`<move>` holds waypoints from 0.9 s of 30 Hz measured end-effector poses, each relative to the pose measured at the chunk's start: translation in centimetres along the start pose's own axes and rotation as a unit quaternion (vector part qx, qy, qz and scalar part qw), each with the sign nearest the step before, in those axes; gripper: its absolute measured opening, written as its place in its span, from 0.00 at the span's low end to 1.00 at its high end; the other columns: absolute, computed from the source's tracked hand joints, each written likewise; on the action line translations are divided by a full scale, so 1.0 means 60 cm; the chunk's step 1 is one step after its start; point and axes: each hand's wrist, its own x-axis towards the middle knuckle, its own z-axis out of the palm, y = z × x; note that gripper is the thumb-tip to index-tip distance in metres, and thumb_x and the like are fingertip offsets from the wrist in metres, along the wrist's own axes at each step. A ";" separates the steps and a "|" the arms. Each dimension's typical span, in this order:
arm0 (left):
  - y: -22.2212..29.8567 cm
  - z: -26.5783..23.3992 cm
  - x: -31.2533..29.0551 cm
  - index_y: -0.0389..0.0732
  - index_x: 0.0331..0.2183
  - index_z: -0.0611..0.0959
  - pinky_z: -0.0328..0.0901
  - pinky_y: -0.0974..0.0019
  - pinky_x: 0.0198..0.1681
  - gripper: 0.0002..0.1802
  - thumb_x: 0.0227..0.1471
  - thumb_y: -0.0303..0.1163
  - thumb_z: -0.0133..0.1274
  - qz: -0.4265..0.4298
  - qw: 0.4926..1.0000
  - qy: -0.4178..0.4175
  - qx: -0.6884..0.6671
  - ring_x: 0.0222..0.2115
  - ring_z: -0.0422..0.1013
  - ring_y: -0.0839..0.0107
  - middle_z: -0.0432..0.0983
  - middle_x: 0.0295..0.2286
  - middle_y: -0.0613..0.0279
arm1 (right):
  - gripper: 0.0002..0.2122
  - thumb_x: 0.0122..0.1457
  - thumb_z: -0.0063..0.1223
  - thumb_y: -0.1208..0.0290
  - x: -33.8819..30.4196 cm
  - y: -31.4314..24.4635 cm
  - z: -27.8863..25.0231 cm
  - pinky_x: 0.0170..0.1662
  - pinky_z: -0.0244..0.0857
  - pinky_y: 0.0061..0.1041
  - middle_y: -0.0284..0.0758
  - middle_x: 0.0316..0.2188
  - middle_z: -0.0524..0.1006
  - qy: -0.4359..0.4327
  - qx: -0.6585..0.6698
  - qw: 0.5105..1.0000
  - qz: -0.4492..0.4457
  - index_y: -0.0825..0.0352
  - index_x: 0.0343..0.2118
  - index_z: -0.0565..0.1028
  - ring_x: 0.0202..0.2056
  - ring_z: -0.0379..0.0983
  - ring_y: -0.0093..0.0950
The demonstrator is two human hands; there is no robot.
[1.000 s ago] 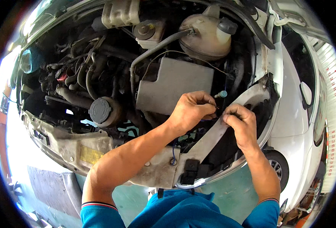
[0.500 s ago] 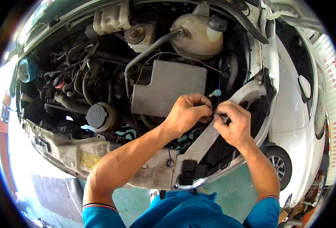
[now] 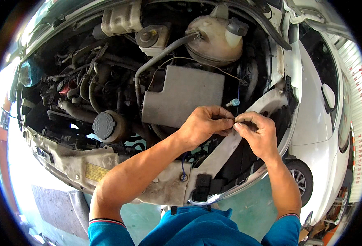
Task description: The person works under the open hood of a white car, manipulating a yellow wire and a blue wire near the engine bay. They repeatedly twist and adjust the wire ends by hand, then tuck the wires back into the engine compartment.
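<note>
Over the open engine bay, my left hand and my right hand meet tip to tip, both closed in a pinch. A thin blue wire drops from a tan wire and runs down to the pinched fingers. What lies between the fingertips is tiny and mostly covered. Another stretch of blue wire comes out below my left wrist and reaches a bolt on the front panel. Just above my hands sits a light-blue capped fitting. The pale metal brace passes beneath them.
A flat grey cover lies left of my hands. Behind stand a round coolant tank and a brake fluid reservoir. Hoses and a black-capped container fill the left side. A white car is parked at the right.
My fingertips have come closer together, and my right hand's fingers have straightened somewhat. Both hands have shifted slightly to the right in the view.
</note>
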 end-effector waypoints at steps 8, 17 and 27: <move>0.016 0.013 -0.013 0.27 0.57 0.75 0.74 0.64 0.51 0.22 0.66 0.29 0.50 0.033 0.998 0.014 0.060 0.41 0.79 0.67 0.80 0.45 0.49 | 0.06 0.60 0.63 0.76 -0.005 0.017 0.000 0.36 0.67 0.16 0.28 0.30 0.81 0.047 0.027 0.998 0.035 0.70 0.39 0.82 0.32 0.72 0.14; 0.032 0.026 -0.026 0.28 0.50 0.80 0.74 0.68 0.37 0.16 0.65 0.27 0.52 0.076 0.954 0.104 0.271 0.33 0.79 0.71 0.83 0.36 0.50 | 0.05 0.58 0.62 0.78 -0.008 0.011 0.007 0.36 0.68 0.18 0.31 0.31 0.80 0.013 0.007 1.000 -0.011 0.71 0.36 0.80 0.32 0.75 0.17; 0.018 0.010 -0.028 0.32 0.49 0.83 0.72 0.60 0.42 0.18 0.60 0.31 0.57 0.182 0.873 0.151 0.426 0.36 0.80 0.63 0.83 0.37 0.49 | 0.04 0.61 0.60 0.77 -0.016 0.013 0.018 0.33 0.69 0.20 0.32 0.27 0.79 0.046 -0.024 0.998 -0.040 0.71 0.37 0.78 0.29 0.75 0.19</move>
